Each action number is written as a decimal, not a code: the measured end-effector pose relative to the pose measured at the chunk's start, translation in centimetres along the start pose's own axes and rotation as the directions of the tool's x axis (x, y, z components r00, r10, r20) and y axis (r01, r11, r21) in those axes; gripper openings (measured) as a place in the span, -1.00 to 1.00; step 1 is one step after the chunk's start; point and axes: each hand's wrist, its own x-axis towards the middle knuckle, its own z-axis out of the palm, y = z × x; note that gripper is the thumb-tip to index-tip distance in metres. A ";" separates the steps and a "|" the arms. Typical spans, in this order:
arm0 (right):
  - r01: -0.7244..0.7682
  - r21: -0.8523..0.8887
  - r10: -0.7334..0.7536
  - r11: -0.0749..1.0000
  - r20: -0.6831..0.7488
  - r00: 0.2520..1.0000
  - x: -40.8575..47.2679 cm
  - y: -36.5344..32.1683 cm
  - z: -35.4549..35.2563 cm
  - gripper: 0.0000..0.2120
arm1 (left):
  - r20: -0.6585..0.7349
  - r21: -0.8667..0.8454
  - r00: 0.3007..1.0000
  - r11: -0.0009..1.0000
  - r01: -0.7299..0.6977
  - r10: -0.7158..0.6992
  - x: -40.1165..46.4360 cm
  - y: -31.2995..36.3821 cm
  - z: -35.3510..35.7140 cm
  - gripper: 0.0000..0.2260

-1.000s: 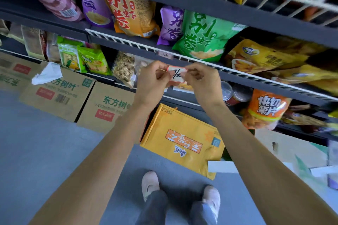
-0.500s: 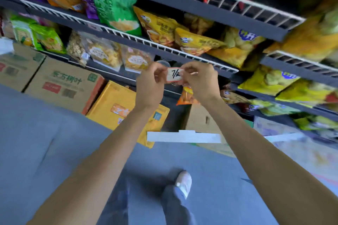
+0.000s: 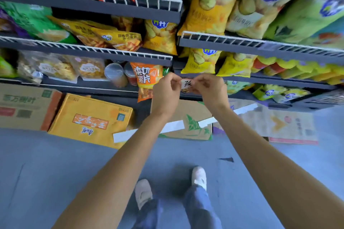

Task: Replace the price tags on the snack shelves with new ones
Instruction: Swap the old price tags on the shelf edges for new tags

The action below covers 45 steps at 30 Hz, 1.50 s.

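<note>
At the left end of the lower shelf (image 3: 89, 55), behind its white wire rail, lie clear crinkled bags of golden snacks (image 3: 55, 68), then two round cans with shiny lids (image 3: 115, 74), then a glossy orange bag (image 3: 147, 80) hanging over the shelf's front edge. On the grey floor under them sit a brown cardboard carton (image 3: 24, 106) and a flat yellow carton (image 3: 91, 119) with an orange label, with white paper strips (image 3: 173, 126) lying across the cartons further along.

My left hand (image 3: 165, 95) has its fingers curled, thumb and forefinger pinching the left end of the price tag (image 3: 187, 84). The tag is a small white card, rectangular, with dark handwriting on its face; it is blurred, so I read only a "7" and a stroke. Its long axis runs left to right, level with the shelf edges, and its written face is turned toward me. I hold it in the air between both hands, in front of the dark front edge of the right-hand shelf (image 3: 279, 80), below the puffy yellow bags (image 3: 201, 61); I cannot tell whether it touches that edge. My right hand (image 3: 208, 89) pinches the tag's right end the same way, knuckles bent.

Further right, more yellow and green foil bags crowd the shelves, and a pale printed carton (image 3: 279, 124) lies flat on the floor.
</note>
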 end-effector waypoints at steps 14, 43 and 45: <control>0.061 -0.008 -0.061 0.998 -0.036 0.997 5.2 9.4 -26.9 -0.73 | -0.041 0.144 0.968 0.960 -0.241 0.249 -0.7 16.3 23.1 -0.91; 0.297 -0.232 -0.330 0.926 -0.118 0.937 18.2 11.9 -27.6 -0.84 | -0.035 -0.210 0.994 0.973 0.092 -0.102 10.0 12.1 30.6 -0.55; 0.349 -0.255 -0.385 0.902 -0.111 0.916 18.4 11.8 -27.2 -0.85 | -0.054 -0.130 0.998 0.991 0.022 -0.029 10.0 11.9 30.3 -0.61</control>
